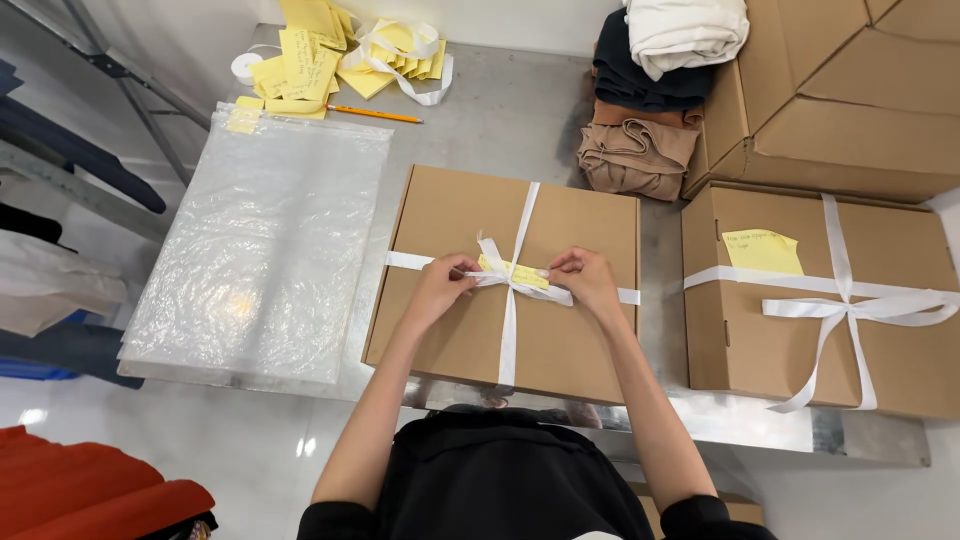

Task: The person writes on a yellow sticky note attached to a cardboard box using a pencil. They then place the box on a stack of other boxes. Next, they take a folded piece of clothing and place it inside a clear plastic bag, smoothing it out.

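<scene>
A flat brown cardboard box (pixel 450 330) lies on the metal table in front of me, crossed by a white ribbon (pixel 508 335) tied at its middle. A yellow note (pixel 515 272) sits under the ribbon's knot. My left hand (pixel 440 288) pinches the ribbon just left of the knot. On the other side, my right hand (pixel 585 280) pinches the ribbon and the note's end. Both hands rest on the box lid.
A second ribboned box (pixel 880 250) with a yellow note (pixel 763 251) stands to the right. Clear plastic bags (pixel 265 240) lie at left. Yellow notes (pixel 300 60), a pencil (pixel 375 113), ribbon, folded clothes (pixel 640 150) and stacked cartons (pixel 850 90) fill the back.
</scene>
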